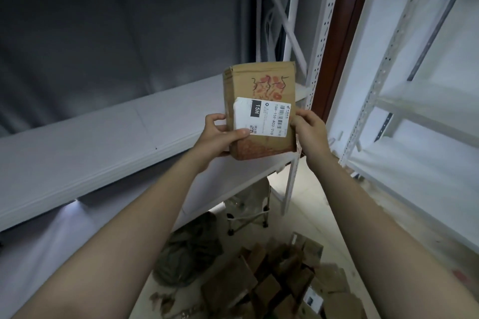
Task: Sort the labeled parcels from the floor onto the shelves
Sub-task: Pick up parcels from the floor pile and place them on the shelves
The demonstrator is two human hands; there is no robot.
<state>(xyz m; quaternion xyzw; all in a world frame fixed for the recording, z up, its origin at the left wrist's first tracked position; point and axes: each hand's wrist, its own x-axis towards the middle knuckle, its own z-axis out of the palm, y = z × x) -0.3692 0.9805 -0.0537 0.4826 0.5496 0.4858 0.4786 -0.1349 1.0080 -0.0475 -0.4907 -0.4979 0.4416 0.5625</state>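
Two hands grip one brown cardboard parcel [259, 111], upright, just above the front edge of a white shelf [108, 137]. Left hand [220, 136] clasps its left edge, thumb on the white label [261, 118] marked 15H. Right hand [309, 131] clasps the right edge. More parcels [272, 280] lie piled on the floor [305, 204] below.

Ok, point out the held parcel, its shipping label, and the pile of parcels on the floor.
held parcel [261, 80]: head view, on the brown upper face above the label.
shipping label [269, 118]: head view, middle of the white sticker.
pile of parcels [274, 282]: head view, on a brown box mid-pile.
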